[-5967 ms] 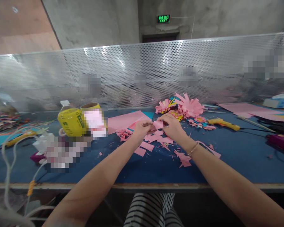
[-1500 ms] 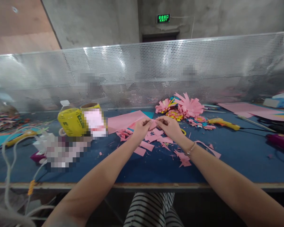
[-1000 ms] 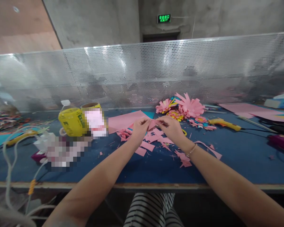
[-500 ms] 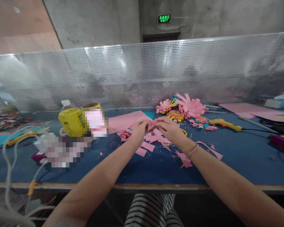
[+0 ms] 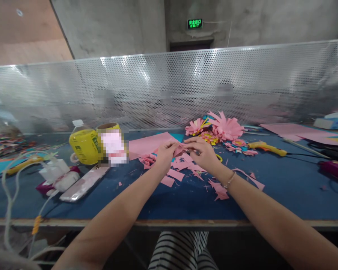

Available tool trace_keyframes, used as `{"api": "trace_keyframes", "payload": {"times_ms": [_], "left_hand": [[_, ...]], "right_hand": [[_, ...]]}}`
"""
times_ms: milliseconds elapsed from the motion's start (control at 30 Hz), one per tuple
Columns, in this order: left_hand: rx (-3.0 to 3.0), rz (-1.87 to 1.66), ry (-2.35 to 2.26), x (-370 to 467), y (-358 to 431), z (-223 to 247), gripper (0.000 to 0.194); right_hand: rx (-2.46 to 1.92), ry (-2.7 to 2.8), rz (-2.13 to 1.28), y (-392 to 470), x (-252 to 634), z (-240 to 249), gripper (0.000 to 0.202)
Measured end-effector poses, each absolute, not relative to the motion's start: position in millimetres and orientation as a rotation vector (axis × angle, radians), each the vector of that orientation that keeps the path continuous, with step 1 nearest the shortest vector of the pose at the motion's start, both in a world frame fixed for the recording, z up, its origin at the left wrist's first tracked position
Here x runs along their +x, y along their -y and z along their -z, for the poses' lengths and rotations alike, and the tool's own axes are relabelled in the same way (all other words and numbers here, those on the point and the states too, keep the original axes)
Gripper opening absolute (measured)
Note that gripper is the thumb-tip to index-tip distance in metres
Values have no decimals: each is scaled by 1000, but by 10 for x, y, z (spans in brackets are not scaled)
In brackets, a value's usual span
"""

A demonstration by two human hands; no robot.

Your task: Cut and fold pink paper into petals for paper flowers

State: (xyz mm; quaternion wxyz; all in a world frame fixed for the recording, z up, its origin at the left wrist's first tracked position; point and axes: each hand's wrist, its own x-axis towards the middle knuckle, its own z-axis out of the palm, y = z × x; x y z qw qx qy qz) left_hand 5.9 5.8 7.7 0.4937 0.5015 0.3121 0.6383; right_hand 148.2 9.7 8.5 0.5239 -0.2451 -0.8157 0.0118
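Between my two hands is a small piece of pink paper [image 5: 179,150], folded or creased and partly hidden by the fingers. My left hand [image 5: 166,154] pinches it from the left, with the fingers closed. From the right, the fingertips of my right hand [image 5: 200,153] are closed on the paper's other edge. Cut pink paper strips [image 5: 176,174] and scraps lie on the table below the hands. Behind my left hand rests a larger pink sheet [image 5: 146,144], and part of a blue sheet [image 5: 178,137] shows beside it.
Paper flowers [image 5: 228,128] are heaped beyond my right hand, near a yellow glue gun [image 5: 267,147]. At left stand a bottle with a yellow label [image 5: 86,146], a tape roll [image 5: 108,126], a phone [image 5: 84,183] and plugs with cables [image 5: 55,170]. A perforated metal panel [image 5: 157,75] borders the table.
Both hands stay at nearly the same spot on the pink paper. The right fingers have shifted slightly and look a little more spread around its edge.
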Motion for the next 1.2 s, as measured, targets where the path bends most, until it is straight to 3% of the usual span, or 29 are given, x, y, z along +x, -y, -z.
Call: {"api": "trace_keyframes", "payload": {"times_ms": [167,333,967,1200], "left_hand": [[1289,-1575,-723,53,-63,-64,22],[1340,-1571,-704,67,-54,-52,21],[1322,-1515,-674,71,-112,28,15],[1327,-1451,-713,93,-76,-16,18]], "right_hand": [[-706,1700,-609,-166,1469,-72,12],[-772,1647,-960,-207,1438,-40,22],[-843,1693,-908,-128,1437,-96,22],[-856,1711,-742,-123,1436,-99,16]]}}
